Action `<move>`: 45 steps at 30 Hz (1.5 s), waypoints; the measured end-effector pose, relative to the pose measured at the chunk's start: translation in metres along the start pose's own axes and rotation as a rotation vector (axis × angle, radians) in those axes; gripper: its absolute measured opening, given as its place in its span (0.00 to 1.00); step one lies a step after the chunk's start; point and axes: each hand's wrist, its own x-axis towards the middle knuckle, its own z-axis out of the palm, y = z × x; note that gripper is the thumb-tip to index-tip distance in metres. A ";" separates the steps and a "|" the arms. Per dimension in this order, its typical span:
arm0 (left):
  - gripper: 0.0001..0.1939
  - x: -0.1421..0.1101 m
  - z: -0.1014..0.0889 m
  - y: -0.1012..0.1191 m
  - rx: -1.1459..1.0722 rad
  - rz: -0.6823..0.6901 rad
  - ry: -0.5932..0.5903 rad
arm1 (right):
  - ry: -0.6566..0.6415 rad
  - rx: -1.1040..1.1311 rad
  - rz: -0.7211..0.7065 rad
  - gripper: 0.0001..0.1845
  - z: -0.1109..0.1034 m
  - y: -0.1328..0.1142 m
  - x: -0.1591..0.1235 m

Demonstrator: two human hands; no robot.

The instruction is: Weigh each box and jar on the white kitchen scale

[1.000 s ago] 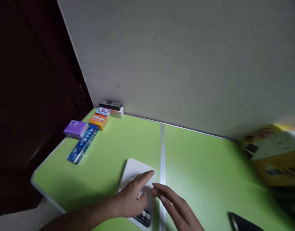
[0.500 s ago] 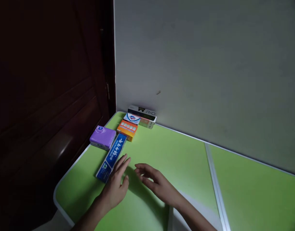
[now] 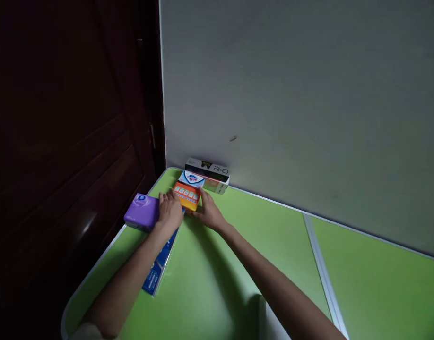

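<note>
An orange box with a row of pale pictures lies near the far left corner of the green table, both my hands around it. My left hand is curled at its left side, above the far end of a blue toothpaste box. My right hand grips the orange box's right side, fingers bent against its edge and near face. Close behind it sits a white-and-blue soap box. A purple tissue pack is just left of my left hand. My forearm and hand cover part of the toothpaste box.
Against the grey wall stands a long black-and-white box. A dark door rises beside the table's left edge. A metal seam crosses the green tabletop. Something white shows below my right forearm.
Both hands have reached forward from the near end of the toothpaste box to the orange box and closed around it. The view has shifted slightly.
</note>
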 end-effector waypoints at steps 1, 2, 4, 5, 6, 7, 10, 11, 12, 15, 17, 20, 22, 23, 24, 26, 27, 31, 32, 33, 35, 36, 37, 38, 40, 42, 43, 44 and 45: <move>0.27 0.009 0.000 0.000 -0.003 -0.011 -0.009 | -0.001 0.010 0.001 0.52 0.002 0.002 0.002; 0.27 0.015 0.001 0.000 -0.009 -0.019 -0.016 | 0.006 0.022 0.001 0.52 0.004 0.003 0.002; 0.25 0.023 0.002 0.002 -0.018 -0.047 -0.024 | 0.030 0.045 0.007 0.54 0.006 0.005 0.000; 0.24 0.024 0.001 0.004 -0.024 -0.062 -0.027 | 0.043 0.054 0.019 0.55 0.006 0.005 -0.002; 0.23 0.024 0.000 0.007 -0.032 -0.073 -0.030 | 0.052 0.059 0.035 0.55 0.004 0.006 -0.005; 0.22 0.023 -0.002 0.010 -0.042 -0.076 -0.034 | 0.061 0.060 0.052 0.55 0.001 0.006 -0.008; 0.21 0.014 -0.015 0.026 -0.089 -0.040 -0.047 | 0.115 0.040 0.045 0.54 -0.023 0.007 -0.025; 0.21 0.007 -0.021 0.033 -0.106 -0.021 -0.052 | 0.148 0.022 0.017 0.53 -0.036 0.006 -0.034; 0.23 0.000 -0.029 0.042 -0.126 0.003 -0.054 | 0.185 -0.003 -0.017 0.52 -0.051 0.005 -0.046; 0.28 -0.036 -0.050 0.072 -0.198 0.108 -0.031 | 0.269 -0.101 -0.101 0.53 -0.104 -0.006 -0.096; 0.31 -0.070 -0.059 0.091 -0.257 0.220 -0.012 | 0.287 -0.157 -0.116 0.52 -0.136 -0.016 -0.140; 0.34 -0.128 -0.059 0.116 -0.353 0.397 -0.034 | 0.273 -0.202 -0.074 0.51 -0.167 -0.027 -0.215; 0.38 -0.166 -0.049 0.129 -0.406 0.488 -0.057 | 0.257 -0.215 -0.017 0.50 -0.174 -0.027 -0.263; 0.39 -0.183 -0.041 0.135 -0.419 0.522 -0.058 | 0.250 -0.217 0.013 0.50 -0.174 -0.025 -0.285; 0.40 -0.198 -0.033 0.140 -0.425 0.550 -0.052 | 0.244 -0.217 0.037 0.50 -0.172 -0.022 -0.304; 0.40 -0.220 -0.018 0.147 -0.419 0.587 -0.035 | 0.237 -0.213 0.071 0.50 -0.166 -0.016 -0.333; 0.40 -0.229 -0.012 0.149 -0.411 0.596 -0.033 | 0.236 -0.209 0.079 0.49 -0.163 -0.012 -0.343; 0.40 -0.247 0.004 0.148 -0.363 0.581 -0.080 | 0.209 -0.164 0.080 0.49 -0.153 -0.002 -0.362; 0.40 -0.249 0.006 0.147 -0.352 0.570 -0.095 | 0.197 -0.151 0.075 0.49 -0.151 0.001 -0.364; 0.39 -0.251 0.008 0.146 -0.342 0.560 -0.110 | 0.184 -0.138 0.070 0.49 -0.149 0.003 -0.366; 0.38 -0.253 0.012 0.143 -0.329 0.544 -0.142 | 0.164 -0.118 0.067 0.49 -0.145 0.008 -0.368; 0.38 -0.253 0.014 0.143 -0.329 0.538 -0.160 | 0.156 -0.109 0.071 0.49 -0.142 0.010 -0.368; 0.39 -0.253 0.016 0.142 -0.333 0.531 -0.177 | 0.146 -0.096 0.084 0.49 -0.140 0.012 -0.369; 0.39 -0.253 0.019 0.142 -0.341 0.524 -0.191 | 0.139 -0.079 0.100 0.49 -0.138 0.014 -0.370; 0.39 -0.253 0.024 0.142 -0.361 0.522 -0.214 | 0.120 -0.030 0.134 0.49 -0.135 0.018 -0.372; 0.40 -0.252 0.028 0.138 -0.385 0.539 -0.225 | 0.089 0.027 0.157 0.53 -0.137 0.020 -0.377; 0.40 -0.250 0.029 0.134 -0.399 0.545 -0.227 | 0.087 0.051 0.169 0.56 -0.140 0.021 -0.381; 0.40 -0.247 0.030 0.128 -0.416 0.541 -0.224 | 0.104 0.074 0.182 0.58 -0.143 0.021 -0.386; 0.40 -0.244 0.030 0.119 -0.436 0.522 -0.214 | 0.148 0.107 0.196 0.59 -0.147 0.020 -0.392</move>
